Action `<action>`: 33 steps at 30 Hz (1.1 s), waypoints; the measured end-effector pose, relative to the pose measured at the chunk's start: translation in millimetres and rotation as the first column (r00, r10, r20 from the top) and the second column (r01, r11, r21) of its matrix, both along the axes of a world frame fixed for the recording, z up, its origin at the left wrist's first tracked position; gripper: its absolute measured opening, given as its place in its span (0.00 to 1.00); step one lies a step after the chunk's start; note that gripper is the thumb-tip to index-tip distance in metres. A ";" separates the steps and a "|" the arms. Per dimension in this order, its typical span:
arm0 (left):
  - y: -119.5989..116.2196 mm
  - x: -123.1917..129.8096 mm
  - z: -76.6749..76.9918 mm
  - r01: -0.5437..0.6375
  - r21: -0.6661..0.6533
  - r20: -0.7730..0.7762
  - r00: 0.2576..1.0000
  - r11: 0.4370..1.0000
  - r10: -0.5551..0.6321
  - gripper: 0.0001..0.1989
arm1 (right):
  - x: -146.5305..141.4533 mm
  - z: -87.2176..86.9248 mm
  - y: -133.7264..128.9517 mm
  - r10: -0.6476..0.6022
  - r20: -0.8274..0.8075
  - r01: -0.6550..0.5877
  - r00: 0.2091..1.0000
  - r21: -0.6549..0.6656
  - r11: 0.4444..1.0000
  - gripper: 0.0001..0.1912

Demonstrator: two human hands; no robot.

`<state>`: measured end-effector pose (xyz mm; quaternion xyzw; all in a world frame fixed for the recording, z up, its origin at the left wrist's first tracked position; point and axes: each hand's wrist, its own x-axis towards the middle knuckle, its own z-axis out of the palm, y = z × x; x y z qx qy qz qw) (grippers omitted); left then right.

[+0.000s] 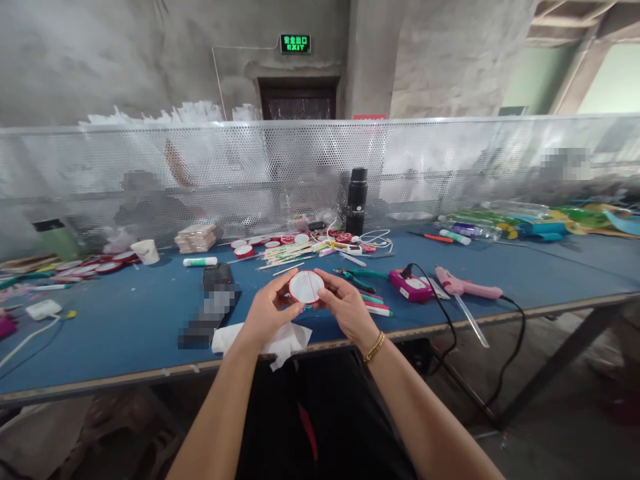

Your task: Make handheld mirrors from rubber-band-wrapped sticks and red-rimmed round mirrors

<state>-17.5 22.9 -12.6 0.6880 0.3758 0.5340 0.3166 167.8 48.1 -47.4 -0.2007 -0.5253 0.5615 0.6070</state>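
Along the far side of the table (pixel 150 320), a perforated metal screen (pixel 225 160) spans the view; the blue tabletop lies in front of it, with the left hand (pixel 270 308) and the right hand (pixel 351 308) raised over its near edge; the left hand is closed on the left side of a round white disc (pixel 306 287), thumb at the lower rim, fingers at the upper left; the right hand is clamped on the opposite side, thumb on the lower right of the face, fingers along the upper right rim; each thumb stands apart from its fingers by only a small gap, with the disc between them.

To the right on the table lies a pink glue gun (pixel 467 287), a clear stick beneath it reaching past the table edge; a black bottle (pixel 357 200) stands upright by the screen; white tissue (pixel 295 337) lies below the hands, partly over the edge; a magenta box (pixel 411 285) with a black cord sits between the hands and the glue gun; a stack of pale squares (pixel 196 238) rests at the back left, near a white cup (pixel 146 251); green-handled pliers (pixel 364 281) lie just beyond the right hand; the disc, held above the table, has a red rim and a thin red line across its face.
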 end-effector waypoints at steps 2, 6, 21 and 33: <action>-0.9 1.4 1.3 -0.011 0.011 -0.011 1.000 1.000 0.012 0.35 | 0.1 0.0 0.5 0.002 -0.003 -0.002 1.000 -0.006 1.000 0.30; -1.7 3.3 2.5 -0.031 0.032 -0.020 0.999 0.999 0.031 0.34 | 0.2 -0.1 1.3 0.013 -0.013 -0.013 1.000 -0.019 1.000 0.30; 2.9 2.5 -2.5 -0.012 0.056 -0.018 1.000 0.998 0.013 0.33 | -0.6 1.5 -0.8 -0.008 0.006 0.008 1.000 0.007 1.000 0.31; 10.0 -0.2 -1.8 -0.169 0.115 0.025 0.986 0.979 0.167 0.15 | -4.1 2.5 -6.8 0.023 0.209 -0.061 0.978 0.178 0.982 0.22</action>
